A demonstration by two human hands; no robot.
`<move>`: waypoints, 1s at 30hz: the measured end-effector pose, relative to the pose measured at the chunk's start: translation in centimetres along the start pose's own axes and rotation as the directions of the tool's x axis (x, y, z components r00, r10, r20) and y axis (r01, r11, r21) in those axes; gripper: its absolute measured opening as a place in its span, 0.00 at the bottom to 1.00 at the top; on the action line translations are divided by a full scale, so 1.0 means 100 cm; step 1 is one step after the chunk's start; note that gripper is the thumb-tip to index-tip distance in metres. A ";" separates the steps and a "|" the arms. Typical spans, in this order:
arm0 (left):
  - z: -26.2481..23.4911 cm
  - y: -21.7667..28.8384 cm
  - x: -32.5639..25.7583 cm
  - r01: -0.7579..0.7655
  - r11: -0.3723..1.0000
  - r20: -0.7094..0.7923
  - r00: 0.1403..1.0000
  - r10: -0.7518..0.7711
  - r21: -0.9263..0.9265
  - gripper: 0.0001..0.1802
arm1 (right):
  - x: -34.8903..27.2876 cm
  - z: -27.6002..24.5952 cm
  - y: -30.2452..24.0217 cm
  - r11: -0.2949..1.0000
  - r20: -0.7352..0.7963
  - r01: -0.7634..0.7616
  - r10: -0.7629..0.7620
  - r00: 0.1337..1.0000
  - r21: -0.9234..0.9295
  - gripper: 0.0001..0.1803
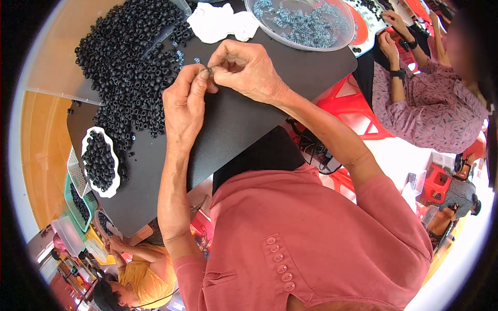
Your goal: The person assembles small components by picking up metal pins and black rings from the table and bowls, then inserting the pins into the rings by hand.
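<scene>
My left hand and my right hand meet fingertip to fingertip over the dark table. Between their pinched thumbs and forefingers is a small dark piece, mostly covered by the fingers, so its exact kind is hidden. Just left of my hands spreads a large heap of small black hollow caps or rings. A few blue-grey coiled pieces lie at the heap's edge. More of these coils fill a clear round tub beyond my right hand.
A crumpled white cloth lies behind my hands. At the left, a white scalloped dish holds more black pieces. A clear bin lies under the heap. Co-workers sit at the right and lower left. A red stool stands at the right.
</scene>
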State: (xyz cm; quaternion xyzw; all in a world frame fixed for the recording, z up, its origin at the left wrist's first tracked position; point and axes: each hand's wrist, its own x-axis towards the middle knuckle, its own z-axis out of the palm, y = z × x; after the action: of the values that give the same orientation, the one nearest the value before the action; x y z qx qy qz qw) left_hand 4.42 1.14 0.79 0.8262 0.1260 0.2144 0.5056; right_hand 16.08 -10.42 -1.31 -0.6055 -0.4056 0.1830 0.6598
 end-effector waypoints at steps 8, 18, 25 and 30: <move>-0.002 0.005 0.000 -0.007 0.999 -0.029 1.000 0.008 0.047 0.06 | 0.002 -0.001 0.005 0.995 0.020 -0.051 0.049 0.999 0.087 0.01; -0.006 -0.004 0.000 -0.244 0.908 -0.027 0.963 0.269 0.340 0.13 | 0.005 -0.002 0.003 0.982 0.076 -0.145 0.136 0.988 0.120 0.02; -0.009 -0.004 0.001 -0.292 0.893 0.018 0.952 0.305 0.344 0.12 | 0.004 -0.003 0.002 0.990 0.085 -0.092 0.083 0.993 0.110 0.02; -0.008 -0.001 -0.001 -0.160 0.959 0.042 0.987 0.154 0.235 0.11 | 0.004 -0.005 0.002 0.963 0.103 -0.145 0.124 0.987 0.226 0.02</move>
State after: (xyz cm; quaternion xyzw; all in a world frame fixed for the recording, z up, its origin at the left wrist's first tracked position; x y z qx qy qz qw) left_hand 3.96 1.76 0.98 0.8905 0.0790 0.2275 0.3860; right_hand 16.81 -10.40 -1.34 -0.5414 -0.3679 0.3002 0.6938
